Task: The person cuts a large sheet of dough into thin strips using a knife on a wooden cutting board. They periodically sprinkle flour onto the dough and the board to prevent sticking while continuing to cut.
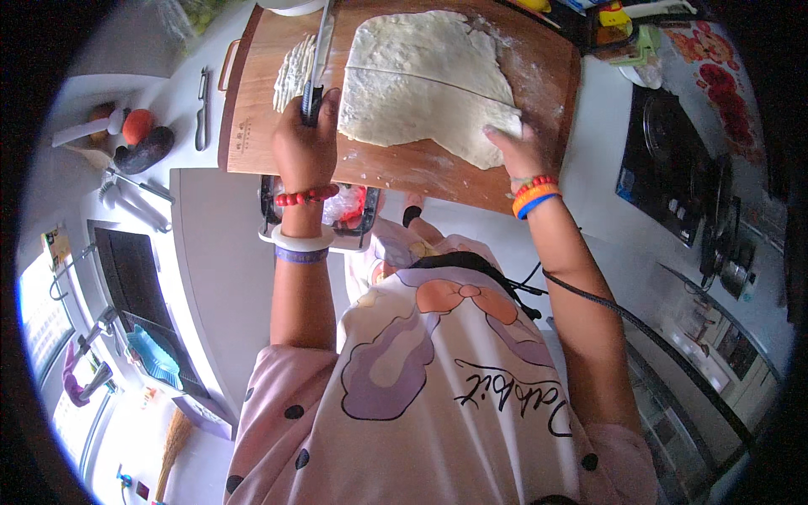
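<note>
A wide, thin sheet of dough [423,85] lies on a wooden board [372,167], with a cut line running across it. My right hand [527,148] rests at the sheet's lower right corner, thumb and fingers about its edge. In my left hand [308,139] is a kitchen knife [320,47], gripped by its dark handle, its blade pointing away from me. Left of the blade lies a pile of cut dough strips [293,72], partly hidden by the knife. Loose flour dusts the board's right part.
A peeler [202,110] lies left of the board, near a tomato [138,126] and a dark avocado-like item [145,150]. The rim of a white bowl [293,9] shows at the top. A black cooktop [656,158] is at the right. Below the board's left front edge sits an open bin [366,233].
</note>
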The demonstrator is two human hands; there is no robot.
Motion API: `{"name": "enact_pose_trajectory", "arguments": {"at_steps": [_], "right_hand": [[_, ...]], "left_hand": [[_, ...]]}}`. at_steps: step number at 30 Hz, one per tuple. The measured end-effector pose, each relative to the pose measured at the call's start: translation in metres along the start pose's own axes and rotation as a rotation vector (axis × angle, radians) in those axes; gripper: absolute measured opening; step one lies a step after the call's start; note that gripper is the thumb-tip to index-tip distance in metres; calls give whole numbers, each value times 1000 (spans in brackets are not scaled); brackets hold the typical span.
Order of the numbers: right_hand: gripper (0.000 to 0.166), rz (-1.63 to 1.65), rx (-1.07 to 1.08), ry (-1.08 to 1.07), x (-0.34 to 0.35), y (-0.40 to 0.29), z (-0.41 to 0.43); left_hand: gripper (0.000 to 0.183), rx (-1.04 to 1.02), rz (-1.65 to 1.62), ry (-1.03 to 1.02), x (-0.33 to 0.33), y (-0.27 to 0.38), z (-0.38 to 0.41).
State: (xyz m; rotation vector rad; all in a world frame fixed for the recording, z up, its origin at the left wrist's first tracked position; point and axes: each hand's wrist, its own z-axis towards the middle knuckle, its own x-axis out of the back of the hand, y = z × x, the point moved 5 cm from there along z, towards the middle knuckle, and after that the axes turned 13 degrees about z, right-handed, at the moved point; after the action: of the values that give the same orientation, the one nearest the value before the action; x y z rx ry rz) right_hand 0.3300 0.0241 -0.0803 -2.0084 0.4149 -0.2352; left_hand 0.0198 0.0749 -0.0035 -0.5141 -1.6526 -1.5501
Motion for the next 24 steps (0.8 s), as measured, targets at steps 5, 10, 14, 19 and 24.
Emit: {"name": "enact_pose_trajectory", "arguments": {"at_steps": [5, 10, 14, 19, 24], "right_hand": [[38, 58, 85, -108, -28, -26, -16], [35, 259, 0, -281, -64, -77, -32], [34, 392, -95, -349, -86, -108, -36], [35, 378, -79, -460, -115, -141, -41], [27, 558, -87, -623, -131, -170, -53]], "left_hand": [[34, -4, -49, 21, 14, -3, 6], [36, -20, -104, 34, 26, -7, 17], [38, -56, -80, 79, 36, -9, 20], [38, 12, -87, 52, 40, -17, 23], [37, -11, -85, 91, 45, -14, 25]]}}
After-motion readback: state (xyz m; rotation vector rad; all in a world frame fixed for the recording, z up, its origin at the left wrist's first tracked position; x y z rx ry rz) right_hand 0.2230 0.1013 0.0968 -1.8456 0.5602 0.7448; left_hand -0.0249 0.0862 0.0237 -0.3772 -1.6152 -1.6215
